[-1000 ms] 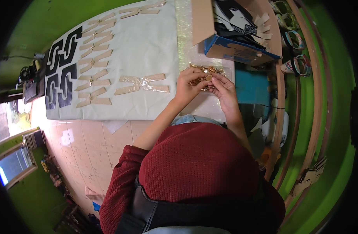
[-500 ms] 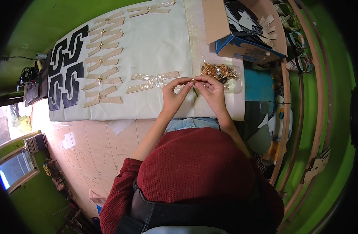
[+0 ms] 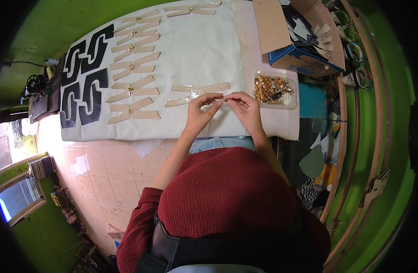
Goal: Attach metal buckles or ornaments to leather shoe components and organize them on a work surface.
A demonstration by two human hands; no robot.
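Between my left hand and my right hand, a small gold-coloured ornament is pinched at the fingertips. Both hands have fingers closed around it, hiding most of its shape. They hover over the near edge of an X-shaped beige, glossy strap piece, partly covering its right side. Right of my right hand sits a clear plastic tray with a heap of gold ornaments in it.
On the white-covered table, several beige strap pieces with gold ornaments form a column. Black S-like cutouts lie left of them. A cardboard box of scraps stands at the far right. A wooden rail runs along the right.
The view has shifted, so the table's things appear further right. My hands have moved left relative to the table, away from the tray and toward the strap piece, still pinching the small ornament.
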